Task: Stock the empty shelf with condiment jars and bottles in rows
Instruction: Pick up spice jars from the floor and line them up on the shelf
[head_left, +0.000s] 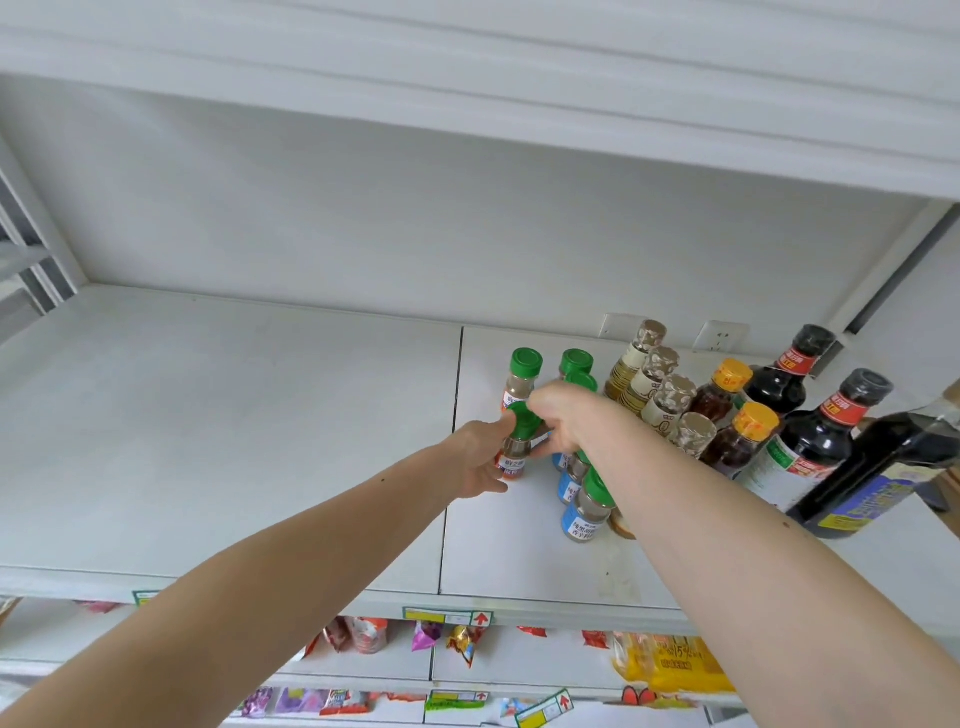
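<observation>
On the white shelf (218, 426), my left hand (480, 457) grips a small green-capped spice jar with an orange label (517, 447). My right hand (563, 421) reaches over the jars beside it, its fingers touching the same jar's green cap. Another orange-label jar (522, 376) stands behind it. To the right runs a row of green-capped jars with blue labels (587, 506). Further right stand pale bottles with foil tops (657, 384), orange-capped sauce bottles (740, 436) and dark soy sauce bottles (821, 441).
The shelf's left half is bare up to the back wall (415, 218). An upper shelf board (467, 78) hangs overhead. Below the shelf edge with price tags (447, 617), lower shelves hold snack packets (363, 636) and a yellow bag (670, 665).
</observation>
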